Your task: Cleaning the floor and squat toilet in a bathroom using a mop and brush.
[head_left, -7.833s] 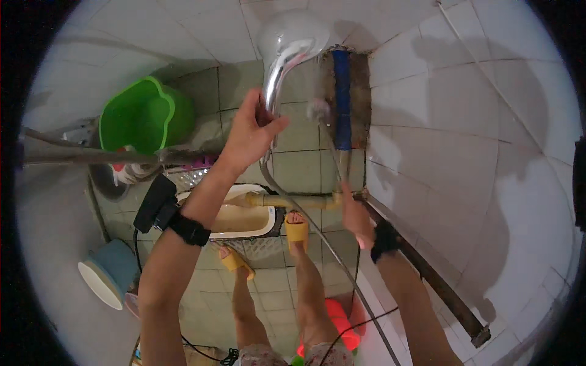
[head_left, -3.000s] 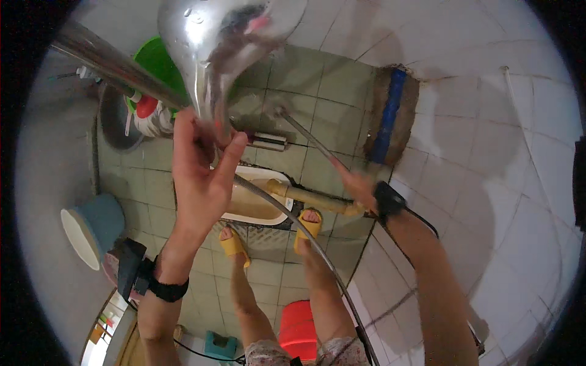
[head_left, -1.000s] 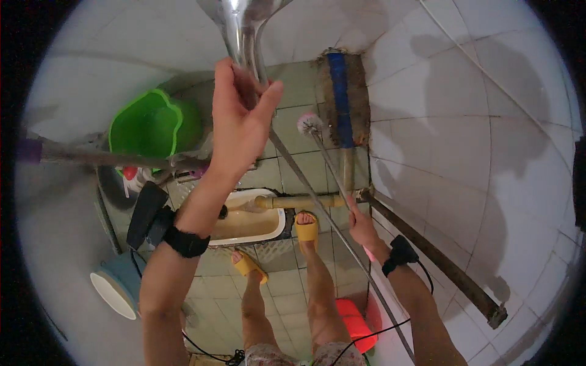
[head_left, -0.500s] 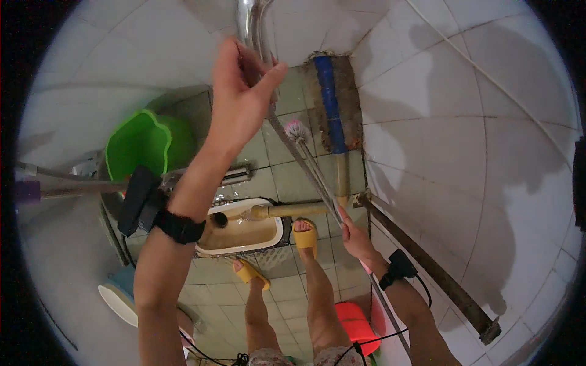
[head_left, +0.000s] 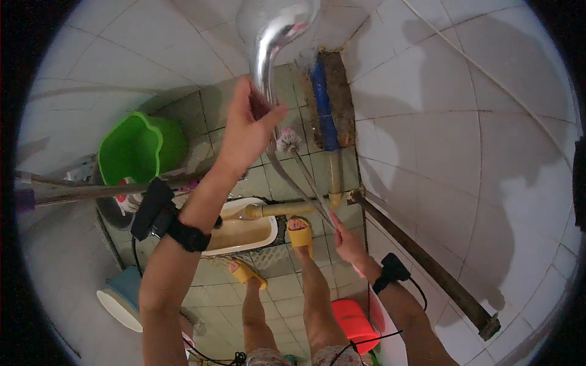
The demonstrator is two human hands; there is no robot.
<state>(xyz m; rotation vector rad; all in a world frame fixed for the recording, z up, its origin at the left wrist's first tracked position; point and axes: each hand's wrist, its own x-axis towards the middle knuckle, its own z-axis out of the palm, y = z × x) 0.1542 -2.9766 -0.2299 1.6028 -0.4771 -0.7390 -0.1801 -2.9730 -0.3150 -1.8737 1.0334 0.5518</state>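
Note:
My left hand (head_left: 247,135), upper middle, is wrapped round the chrome handle of a hand shower (head_left: 265,58) with its head upward. A metal shower hose (head_left: 285,174) runs from it down toward my right side. My right hand (head_left: 352,245), lower and further right, grips the thin handle of a toilet brush (head_left: 289,140). The pink-and-white bristles point away from me, below the shower handle. Hose and brush handle come together near my right fingers; I cannot tell whether the hose is held too. Below lies a squat toilet (head_left: 247,236) in the floor.
A green bucket (head_left: 131,149) stands at the left. A blue pipe (head_left: 324,104) joins a yellowish pipe (head_left: 290,209) crossing over the toilet. A rusty pipe (head_left: 427,265) slants along the right wall. My feet wear yellow slippers (head_left: 300,236); a red bucket (head_left: 353,326) is nearby.
My left hand has moved down and slightly right, bringing the shower head into view. My right hand and the brush have shifted slightly left and nearer to me.

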